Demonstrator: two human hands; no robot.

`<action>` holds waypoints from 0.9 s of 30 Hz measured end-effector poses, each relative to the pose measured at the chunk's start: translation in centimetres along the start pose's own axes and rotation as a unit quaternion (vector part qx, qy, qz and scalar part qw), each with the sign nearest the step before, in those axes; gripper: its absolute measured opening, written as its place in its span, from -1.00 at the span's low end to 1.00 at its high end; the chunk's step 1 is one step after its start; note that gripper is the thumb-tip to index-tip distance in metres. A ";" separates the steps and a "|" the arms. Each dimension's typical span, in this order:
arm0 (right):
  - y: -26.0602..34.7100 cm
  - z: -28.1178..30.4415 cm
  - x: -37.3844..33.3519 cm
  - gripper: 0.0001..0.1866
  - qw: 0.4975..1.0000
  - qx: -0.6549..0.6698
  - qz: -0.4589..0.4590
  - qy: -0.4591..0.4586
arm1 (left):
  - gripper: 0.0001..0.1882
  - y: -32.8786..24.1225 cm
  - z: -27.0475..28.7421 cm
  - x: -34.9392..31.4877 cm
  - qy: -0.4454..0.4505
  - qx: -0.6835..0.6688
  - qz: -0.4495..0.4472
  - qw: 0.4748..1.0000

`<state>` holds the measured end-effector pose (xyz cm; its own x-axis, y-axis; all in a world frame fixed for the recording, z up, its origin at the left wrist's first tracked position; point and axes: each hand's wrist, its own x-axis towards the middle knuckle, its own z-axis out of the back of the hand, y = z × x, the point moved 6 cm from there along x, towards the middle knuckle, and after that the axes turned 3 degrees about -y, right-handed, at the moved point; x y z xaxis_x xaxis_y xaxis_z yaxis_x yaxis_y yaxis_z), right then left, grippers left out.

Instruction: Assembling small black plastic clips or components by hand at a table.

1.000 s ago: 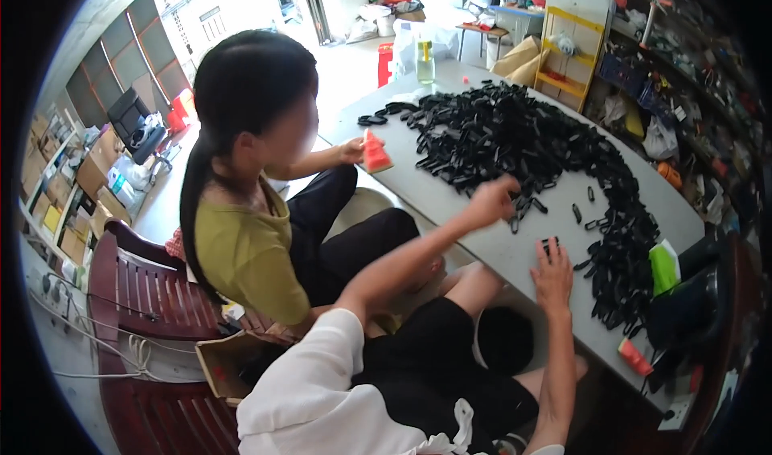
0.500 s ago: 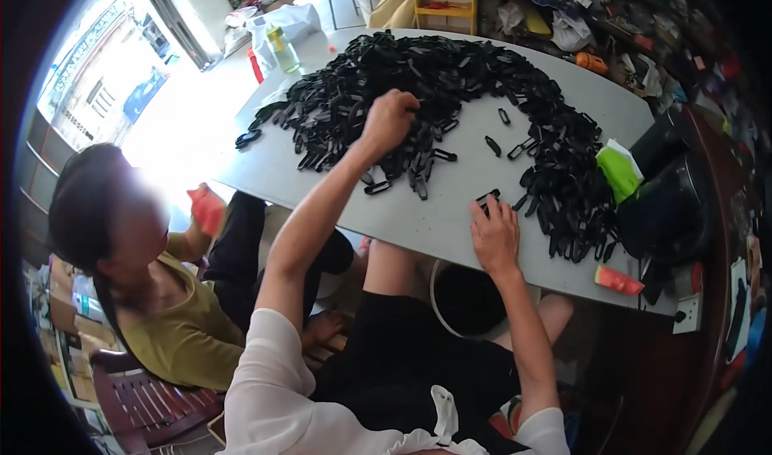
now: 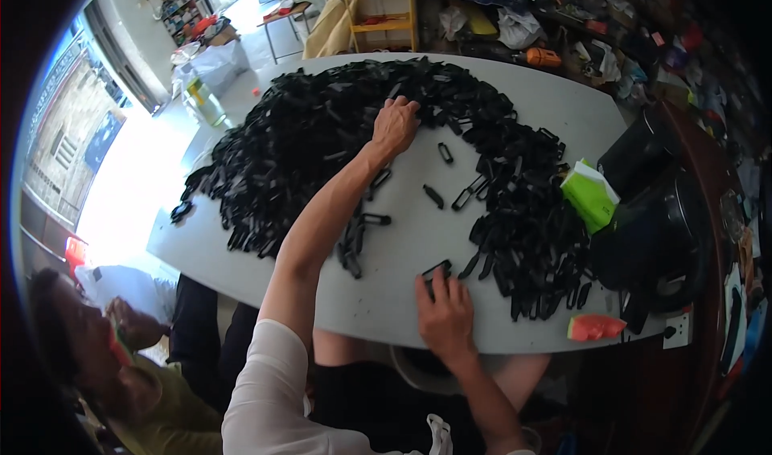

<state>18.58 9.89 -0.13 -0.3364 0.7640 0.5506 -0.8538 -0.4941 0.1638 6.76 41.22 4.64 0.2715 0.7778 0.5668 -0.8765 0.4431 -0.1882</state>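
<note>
My left hand (image 3: 396, 125) reaches to the inner edge of a large heap of black oblong plastic frames (image 3: 297, 125). Its fingers bend downward together, and the fingertips and whatever they pinch are hidden. Near the table's front edge, my right hand (image 3: 447, 317) closes its thumb and fingers on one black oblong frame (image 3: 437, 269), part of which shows beyond the fingertips. A smaller pile of the same frames (image 3: 527, 246) lies to its right. Between the heaps rest a few loose ones, among them an upright-lying frame (image 3: 445, 153) and a narrow dark piece (image 3: 433, 196).
The white table (image 3: 378, 306) carries a watermelon piece (image 3: 595, 327), a green packet (image 3: 589, 196), a black kettle (image 3: 655, 234) and a bottle (image 3: 206, 101). A seated person (image 3: 153, 391) eats watermelon at left. A power socket (image 3: 677, 331) sits by the right edge.
The view has shifted, bringing more of the right side lower in the picture. My left hand has moved rightward along the heap; my right stays at its frame. The other person has raised the watermelon.
</note>
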 end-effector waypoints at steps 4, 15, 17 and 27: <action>0.0 0.3 0.4 -0.65 1.000 0.006 -0.006 0.022 | -0.61 -0.2 -3.3 5.4 -0.088 0.005 -0.047 0.995; -0.6 0.1 1.2 -0.70 0.997 -0.017 0.003 0.075 | -0.47 -5.1 -14.9 14.4 0.071 0.052 -0.059 0.994; -0.7 0.1 1.2 -0.69 0.998 -0.011 0.003 0.069 | -0.48 -5.2 -15.5 13.6 0.080 0.023 -0.057 0.995; -0.5 0.3 0.7 -0.63 1.000 0.009 -0.025 0.016 | -0.62 -5.7 -10.1 4.9 0.031 -0.006 -0.049 0.998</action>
<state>18.91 10.58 0.47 -0.3058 0.8010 0.5147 -0.8627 -0.4618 0.2061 17.13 46.99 0.42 0.3799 0.7562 0.5327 -0.8401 0.5231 -0.1435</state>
